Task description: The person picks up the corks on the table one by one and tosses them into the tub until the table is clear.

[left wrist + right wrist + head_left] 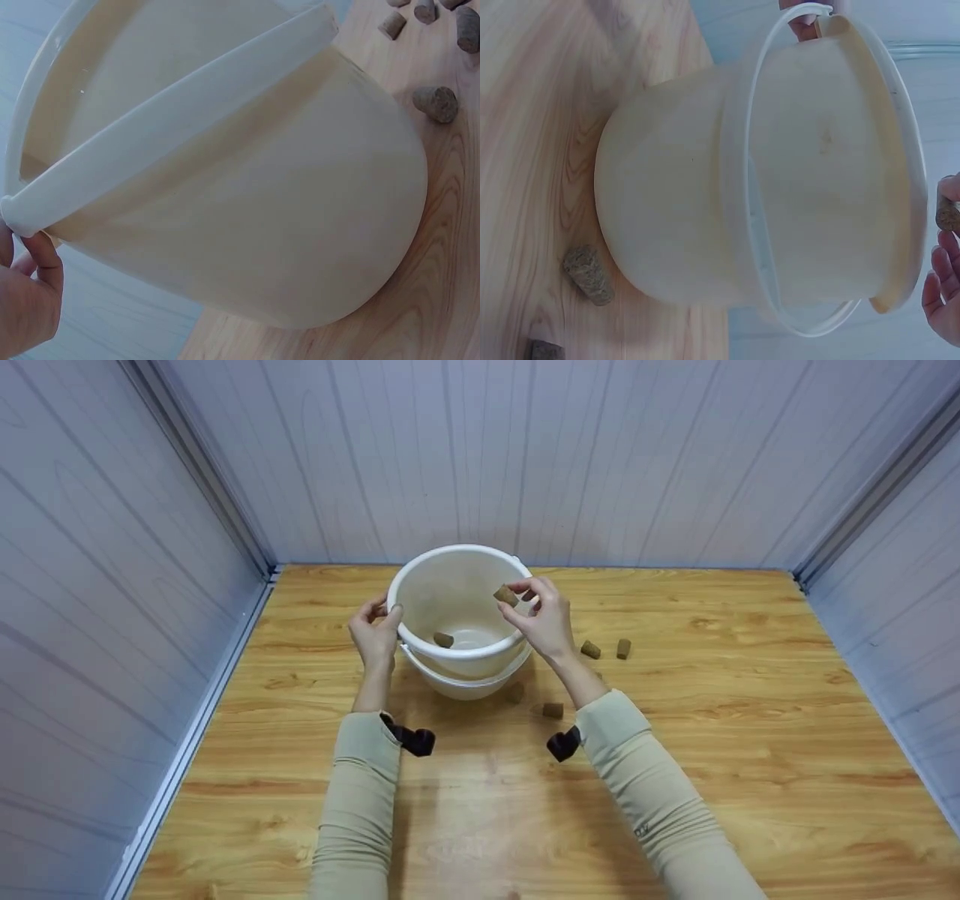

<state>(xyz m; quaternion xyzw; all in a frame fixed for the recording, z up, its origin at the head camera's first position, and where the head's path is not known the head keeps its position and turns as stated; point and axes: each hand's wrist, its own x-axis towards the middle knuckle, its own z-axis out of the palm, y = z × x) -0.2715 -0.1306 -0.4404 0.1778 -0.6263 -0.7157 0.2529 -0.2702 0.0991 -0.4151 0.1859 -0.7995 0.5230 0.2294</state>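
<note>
A white plastic bucket (466, 654) stands on the wooden floor, its mouth facing up. My left hand (375, 639) grips the rim at the left, thumb on top; in the left wrist view part of this hand (30, 300) shows at the rim. Between thumb and fingers, my right hand (549, 619) pinches a brown cork (506, 595) over the right part of the bucket's mouth. The right wrist view catches that held cork (949, 216) at its right edge. Inside the bucket, another cork (443, 640) lies at the bottom.
The bucket's white handle (463, 683) hangs down around its front. Several corks lie on the wooden surface (750, 720) to the right and front, among them one cork (553, 710) near the right wrist and another (623, 649) farther right. Pale panel walls (585, 457) enclose the back and sides.
</note>
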